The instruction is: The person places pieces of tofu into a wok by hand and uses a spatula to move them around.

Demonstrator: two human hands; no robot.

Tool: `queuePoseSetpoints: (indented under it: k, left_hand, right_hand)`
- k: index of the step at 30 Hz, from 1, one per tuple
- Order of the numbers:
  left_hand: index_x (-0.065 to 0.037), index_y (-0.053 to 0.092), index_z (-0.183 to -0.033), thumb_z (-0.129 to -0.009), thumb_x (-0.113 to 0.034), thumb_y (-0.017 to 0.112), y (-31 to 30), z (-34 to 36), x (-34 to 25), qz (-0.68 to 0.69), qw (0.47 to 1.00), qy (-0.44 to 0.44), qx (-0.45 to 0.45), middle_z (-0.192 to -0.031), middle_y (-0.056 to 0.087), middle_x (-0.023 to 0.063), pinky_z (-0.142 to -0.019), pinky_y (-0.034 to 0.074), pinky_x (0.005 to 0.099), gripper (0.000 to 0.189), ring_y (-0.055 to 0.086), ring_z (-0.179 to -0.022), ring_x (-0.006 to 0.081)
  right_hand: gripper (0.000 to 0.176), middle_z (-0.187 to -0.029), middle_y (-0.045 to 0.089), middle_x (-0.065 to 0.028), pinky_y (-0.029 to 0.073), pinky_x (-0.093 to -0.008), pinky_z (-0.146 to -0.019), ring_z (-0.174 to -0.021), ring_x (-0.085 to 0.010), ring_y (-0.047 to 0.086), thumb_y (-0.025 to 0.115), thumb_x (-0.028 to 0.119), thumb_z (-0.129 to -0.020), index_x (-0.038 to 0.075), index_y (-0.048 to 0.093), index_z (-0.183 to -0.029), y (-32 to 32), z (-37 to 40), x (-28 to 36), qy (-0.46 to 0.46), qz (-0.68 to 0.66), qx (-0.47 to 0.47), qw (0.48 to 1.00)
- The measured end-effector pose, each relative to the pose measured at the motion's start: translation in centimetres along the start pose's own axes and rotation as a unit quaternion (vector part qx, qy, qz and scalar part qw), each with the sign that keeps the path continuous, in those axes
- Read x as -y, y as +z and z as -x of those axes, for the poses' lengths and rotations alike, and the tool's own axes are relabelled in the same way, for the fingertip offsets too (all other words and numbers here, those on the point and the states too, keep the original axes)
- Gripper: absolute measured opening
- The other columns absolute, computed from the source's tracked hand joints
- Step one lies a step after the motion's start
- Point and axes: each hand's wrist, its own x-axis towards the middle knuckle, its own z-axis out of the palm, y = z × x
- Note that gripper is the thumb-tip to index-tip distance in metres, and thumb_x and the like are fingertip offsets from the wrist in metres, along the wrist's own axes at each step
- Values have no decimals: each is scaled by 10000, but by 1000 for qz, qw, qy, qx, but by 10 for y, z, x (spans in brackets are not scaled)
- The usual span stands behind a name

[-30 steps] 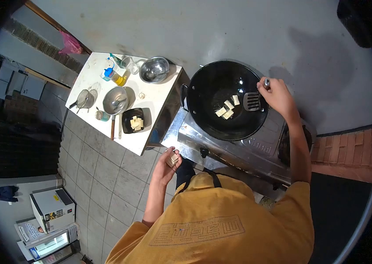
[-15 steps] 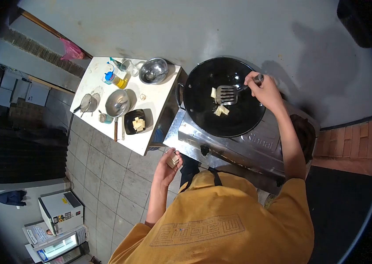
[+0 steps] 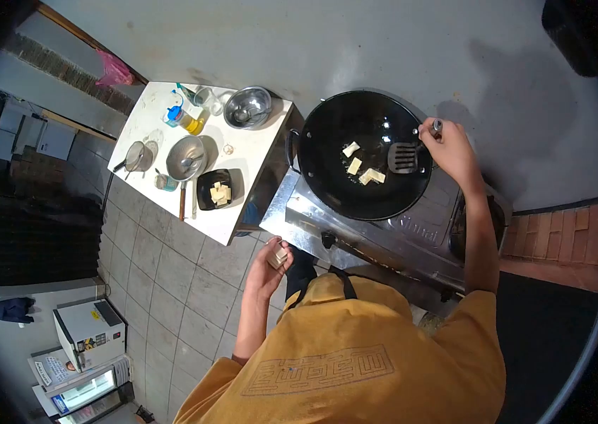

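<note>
My right hand point(image 3: 453, 150) is wrapped round the handle of a slotted spatula point(image 3: 403, 157), whose blade is over the right side of a black wok point(image 3: 327, 187). Several pale tofu pieces point(image 3: 354, 166) lie in the wok's middle, left of the blade, with oil glistening around them. Low in front of the stove, my left hand point(image 3: 268, 272) is cupped, palm up, with its fingers curled round more pale tofu pieces point(image 3: 278, 257).
The wok sits on a metal gas stove point(image 3: 412, 230). Left of it, a white table point(image 3: 210, 226) bears a black bowl point(image 3: 203, 192) of tofu pieces, steel bowls point(image 3: 246, 106), a strainer point(image 3: 138, 157) and an oil bottle point(image 3: 187, 121). A grey wall point(image 3: 398, 49) rises behind.
My right hand has drawn the spatula right, away from the tofu pieces. Those pieces now lie more spread out, with more of them showing. My left hand has stayed almost in place.
</note>
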Motion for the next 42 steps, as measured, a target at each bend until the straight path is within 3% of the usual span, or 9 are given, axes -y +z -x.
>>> queuePoseSetpoints:
  k: [4, 9, 19, 21, 25, 30, 34, 36, 42]
  left_hand:
    - [-56, 553, -1079, -961, -171, 560, -3, -2, 1, 10, 1000, -7, -3, -952, 632, 80, -781, 560, 320, 165, 636, -875, 183]
    - [-49, 559, -1084, -957, -167, 566, -1, -6, -1, 4, 1000, -13, -5, -952, 633, 83, -781, 560, 323, 174, 636, -868, 186]
    - [-32, 565, -1097, -940, -158, 595, 3, -26, -35, -24, 999, -47, 11, -950, 635, 90, -778, 565, 326, 203, 638, -868, 190]
    - [-34, 565, -1094, -937, -160, 601, 6, -31, -44, -26, 998, -52, 23, -943, 635, 89, -773, 564, 320, 205, 640, -863, 190]
    - [-18, 557, -1088, -931, -138, 605, 2, -38, -65, -25, 996, -78, 43, -964, 623, 111, -790, 551, 334, 204, 619, -884, 216]
    - [-51, 564, -1070, -935, -163, 605, -4, -53, -95, -65, 989, -107, 84, -946, 635, 78, -773, 560, 318, 180, 639, -862, 191]
    - [-51, 571, -1068, -945, -168, 589, -4, -67, -123, -89, 986, -109, 94, -951, 639, 84, -782, 558, 320, 171, 640, -870, 192]
    - [-40, 571, -1080, -936, -143, 591, -1, -72, -137, -91, 985, -111, 99, -954, 635, 82, -788, 552, 323, 178, 631, -881, 191]
    - [-25, 580, -1078, -935, -149, 596, -6, -81, -160, -107, 987, -90, 85, -940, 636, 82, -769, 555, 320, 190, 627, -869, 191]
  right_hand:
    - [247, -584, 506, -176, 382, -378, -545, -503, -211, 438, 575, 199, -905, -38, 591, -840, 4, -3, -12, 20, 16, 26, 999]
    - [258, -603, 601, -83, 434, -312, -539, -497, -143, 542, 568, 220, -904, -17, 648, -840, 25, 0, -20, 81, -88, 48, 992]
    - [246, -604, 584, -26, 424, -270, -509, -498, -98, 541, 536, 194, -913, -13, 649, -839, 23, 5, -15, 114, -156, -7, 981]
    - [235, -603, 575, -25, 419, -262, -511, -499, -94, 535, 529, 180, -911, -5, 646, -824, 21, 6, -7, 72, -170, -2, 983]
    - [216, -613, 577, -24, 419, -259, -515, -506, -90, 537, 531, 171, -908, 6, 642, -823, 23, 9, 21, 79, -152, -16, 985]
    - [222, -622, 561, -5, 402, -265, -505, -525, -69, 516, 544, 199, -929, 21, 628, -826, 28, 17, 38, 105, -139, -57, 983]
    - [245, -604, 545, -9, 389, -291, -504, -530, -73, 478, 562, 220, -938, 10, 620, -825, 35, 23, 43, 103, -132, -83, 983]
    - [263, -585, 526, -67, 386, -327, -519, -528, -106, 444, 574, 225, -935, -17, 614, -841, 38, 26, 50, 120, -34, -101, 987]
    - [266, -608, 496, -158, 402, -358, -558, -540, -162, 433, 577, 212, -920, -47, 607, -869, 38, 30, 57, 137, 36, -138, 980]
